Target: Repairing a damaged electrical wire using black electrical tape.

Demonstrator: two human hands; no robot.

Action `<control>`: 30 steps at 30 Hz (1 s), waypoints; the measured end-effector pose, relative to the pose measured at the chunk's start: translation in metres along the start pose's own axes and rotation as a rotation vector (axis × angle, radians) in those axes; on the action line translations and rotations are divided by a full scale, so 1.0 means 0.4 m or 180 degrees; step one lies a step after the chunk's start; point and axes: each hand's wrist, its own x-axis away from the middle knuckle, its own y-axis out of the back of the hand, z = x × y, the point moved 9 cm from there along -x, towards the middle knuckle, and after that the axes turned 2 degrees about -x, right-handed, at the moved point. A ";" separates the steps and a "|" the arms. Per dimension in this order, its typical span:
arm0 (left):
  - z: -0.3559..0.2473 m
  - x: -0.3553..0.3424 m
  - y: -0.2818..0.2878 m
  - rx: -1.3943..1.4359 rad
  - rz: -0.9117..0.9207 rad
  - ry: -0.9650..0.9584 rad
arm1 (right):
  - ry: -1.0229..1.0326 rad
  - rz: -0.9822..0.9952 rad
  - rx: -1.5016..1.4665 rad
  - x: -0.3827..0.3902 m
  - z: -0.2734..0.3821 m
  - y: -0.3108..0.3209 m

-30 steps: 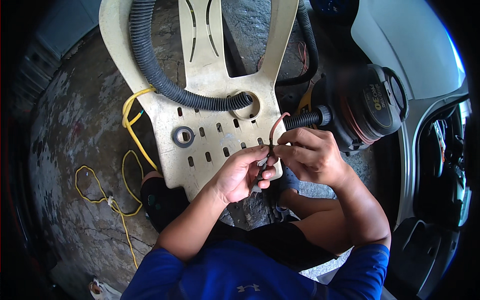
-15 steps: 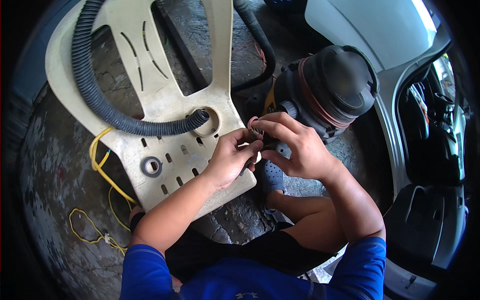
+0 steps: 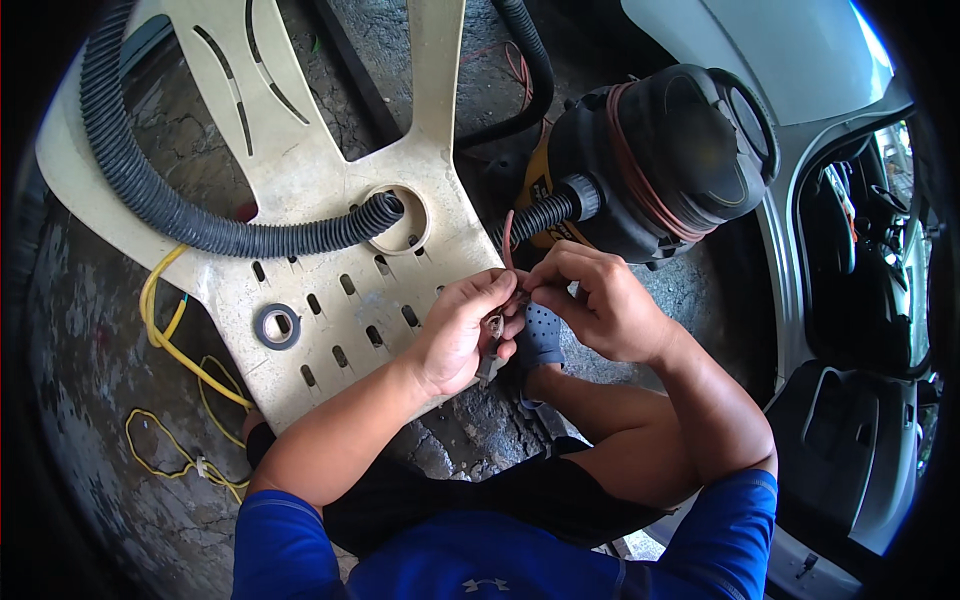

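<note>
Close in front of me my left hand [image 3: 455,332] is closed, its thumb pressing a thin reddish cord [image 3: 508,238] whose loop stands up above the fingers. Beneath that thumb a small dark part [image 3: 489,358] with a shiny bit pokes out of the same hand; its kind is not clear. My right hand [image 3: 612,308] pinches thumb and forefinger together right beside the left fingertips. Whatever lies in that pinch is mostly hidden by the fingers. Both hands hover over the front right edge of a cream plastic chair [image 3: 335,292].
A black ribbed hose [image 3: 245,240] lies across the chair, its end by a ring-shaped cup recess [image 3: 426,226]. A roll of dark tape [image 3: 262,328] rests on the seat. Yellow cord [image 3: 150,310] hangs at left. A black-yellow vacuum cleaner [image 3: 655,150] stands right, beside an open car [image 3: 790,330].
The right fingers have gone from spread to pinched beside the left fingertips. The cord loop now rises higher, and the dark part shows more. The view has shifted slightly.
</note>
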 end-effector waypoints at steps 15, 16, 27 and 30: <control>-0.028 -0.011 0.044 -0.0433 -0.0402 -0.0892 | 0.1444 -0.0293 0.1626 -0.019 0.127 -0.059; -0.028 -0.009 0.048 -0.0411 -0.0430 -0.0913 | 0.1449 -0.0272 0.1627 -0.019 0.122 -0.063; -0.079 -0.001 0.025 -0.0748 0.0026 -0.0524 | -0.0331 -0.0214 0.0216 -0.028 0.008 -0.023; -0.094 0.007 0.020 -0.0852 0.0156 -0.0484 | -0.0436 -0.0149 -0.0032 -0.028 -0.004 -0.021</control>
